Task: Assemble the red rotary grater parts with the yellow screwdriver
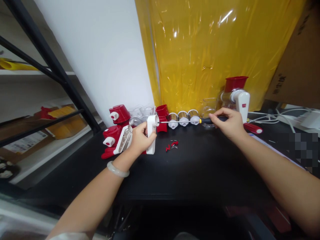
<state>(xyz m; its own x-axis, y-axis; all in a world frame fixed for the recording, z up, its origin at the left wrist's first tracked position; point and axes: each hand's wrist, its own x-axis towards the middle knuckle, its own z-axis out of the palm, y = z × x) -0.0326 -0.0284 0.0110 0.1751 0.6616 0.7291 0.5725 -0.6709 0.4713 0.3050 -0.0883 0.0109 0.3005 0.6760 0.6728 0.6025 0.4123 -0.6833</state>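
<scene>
My left hand [140, 139] is closed round a white plastic handle part [151, 133], held upright on the black table [200, 166]. My right hand [228, 124] grips the black handle of a screwdriver [185, 121]. Its thin shaft runs level to the left, and the tip meets the round top end of the white part. A pale bangle [117, 169] sits on my left wrist.
Red-and-white grinder bodies [116, 133] lie at the left, clear cups [141, 113] behind them. Three metal drum blades [183, 117] stand by the yellow sheet [212, 50]. An assembled red-and-white grinder [237, 95] stands at the right. Small red bits and screws [172, 145] lie mid-table. White cables [282, 118] run right.
</scene>
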